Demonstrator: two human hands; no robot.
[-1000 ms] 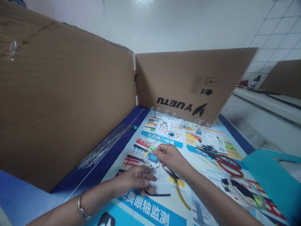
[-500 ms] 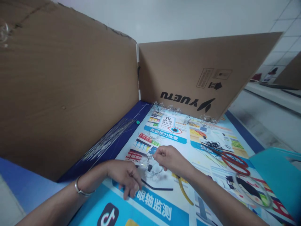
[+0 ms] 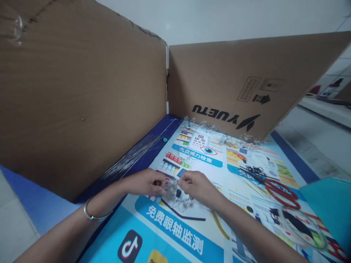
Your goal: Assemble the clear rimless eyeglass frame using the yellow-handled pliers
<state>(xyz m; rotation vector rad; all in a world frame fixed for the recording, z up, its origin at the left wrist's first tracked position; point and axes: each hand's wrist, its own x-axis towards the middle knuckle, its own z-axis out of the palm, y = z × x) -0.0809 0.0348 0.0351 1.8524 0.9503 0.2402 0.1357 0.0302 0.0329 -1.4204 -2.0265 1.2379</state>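
Observation:
Between my two hands is a tangled ornament of thin wire with clear, shiny pieces (image 3: pixel 172 187). My right hand (image 3: pixel 197 185) pinches its right side, fingers closed. My left hand (image 3: pixel 149 182) is curled at its left side, thumb and index together near the wire; the exact grip point is too small to make out. Loose wire ends trail below the fingers, over the printed sheet (image 3: pixel 170 233). A silver bangle (image 3: pixel 94 215) circles my left wrist.
Loose straight wires (image 3: pixel 131 155) lie left by a tall cardboard panel (image 3: pixel 82 91). More wire-and-clear ornaments (image 3: pixel 203 125) line the back panel (image 3: pixel 219 76). At right are red-handled scissors (image 3: pixel 282 191), black loops (image 3: pixel 256 171), a clear ring (image 3: pixel 304 226) and a teal folder (image 3: pixel 329 204).
My left hand has risen from the sheet to the wire ornament, and its spread fingers have closed. My right hand keeps its pinch. The view has shifted slightly.

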